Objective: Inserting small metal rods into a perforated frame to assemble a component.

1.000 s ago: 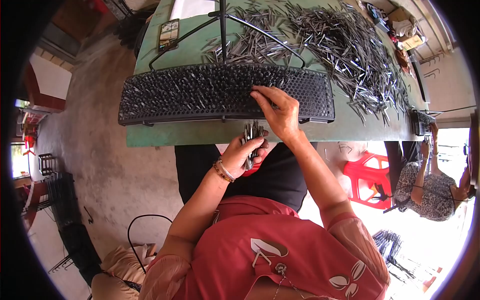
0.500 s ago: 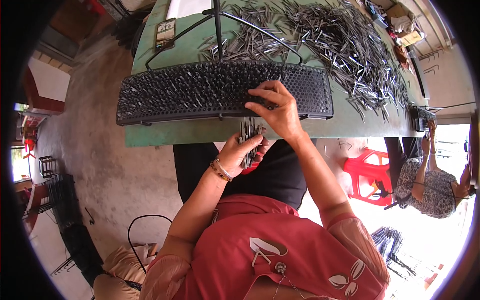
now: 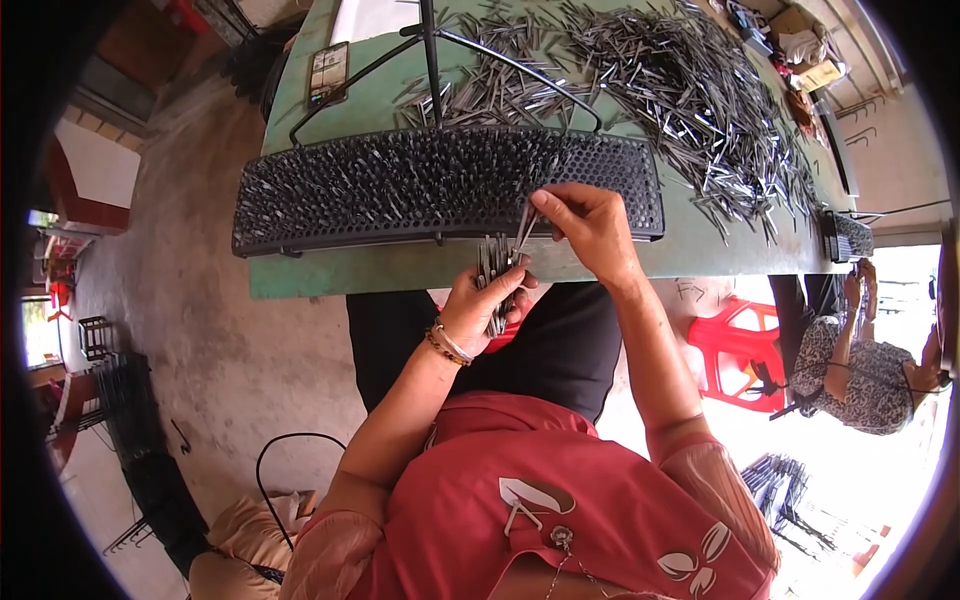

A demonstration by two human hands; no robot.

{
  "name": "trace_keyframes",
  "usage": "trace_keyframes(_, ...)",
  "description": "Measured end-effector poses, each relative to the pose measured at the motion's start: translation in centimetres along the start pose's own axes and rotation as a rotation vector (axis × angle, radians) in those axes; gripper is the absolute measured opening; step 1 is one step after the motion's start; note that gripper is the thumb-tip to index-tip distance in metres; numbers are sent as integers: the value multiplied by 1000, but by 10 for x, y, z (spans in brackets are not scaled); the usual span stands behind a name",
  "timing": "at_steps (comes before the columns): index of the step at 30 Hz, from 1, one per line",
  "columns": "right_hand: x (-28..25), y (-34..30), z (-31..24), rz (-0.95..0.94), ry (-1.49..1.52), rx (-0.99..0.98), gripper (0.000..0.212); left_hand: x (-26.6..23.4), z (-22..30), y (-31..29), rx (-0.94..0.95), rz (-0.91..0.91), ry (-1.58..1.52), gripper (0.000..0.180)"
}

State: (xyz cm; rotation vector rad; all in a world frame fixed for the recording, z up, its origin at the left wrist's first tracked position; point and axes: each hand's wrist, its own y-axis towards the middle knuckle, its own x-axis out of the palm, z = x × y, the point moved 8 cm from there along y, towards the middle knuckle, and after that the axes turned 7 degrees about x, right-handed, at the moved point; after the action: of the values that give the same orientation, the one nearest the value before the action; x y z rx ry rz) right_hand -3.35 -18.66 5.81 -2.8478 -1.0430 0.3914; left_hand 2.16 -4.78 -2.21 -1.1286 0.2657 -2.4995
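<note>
In the head view, the landmark is the black perforated tray (image 3: 440,190), whose long axis runs left to right across the table (image 3: 365,270), with its near edge toward the person. Thin strip ends crowd its holes from its left end past its middle; toward its right end the holes look mostly bare.

The left hand (image 3: 480,306) is on the person's side of the tray, a little right of its middle, fingers wrapped round a bundle of dark strips (image 3: 494,260). The bundle's long axis stands across the tray's, its free ends pointing at the near edge.

The right hand (image 3: 592,228) is the nearer one, overlapping the tray's near edge in this view, right of the left hand. Thumb and forefinger are pinched narrow on a single strip (image 3: 525,224). That strip lies to the left of the hand, tilted slightly, its upper end at the fingertips and its lower end at the top of the bundle; whether it is clear of the other strips, I cannot tell.

Beyond the tray's far edge, mostly off its right half, spreads a loose pile of strips (image 3: 700,110).
</note>
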Motion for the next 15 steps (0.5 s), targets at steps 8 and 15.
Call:
trace_keyframes(8,9,14,-8,174,-80,-294,17,-12,-8,3,-26,43,-30,21)
trace_keyframes(15,23,6,-22,177,-297,-533,13,-17,-6,4,-60,114,-71,25)
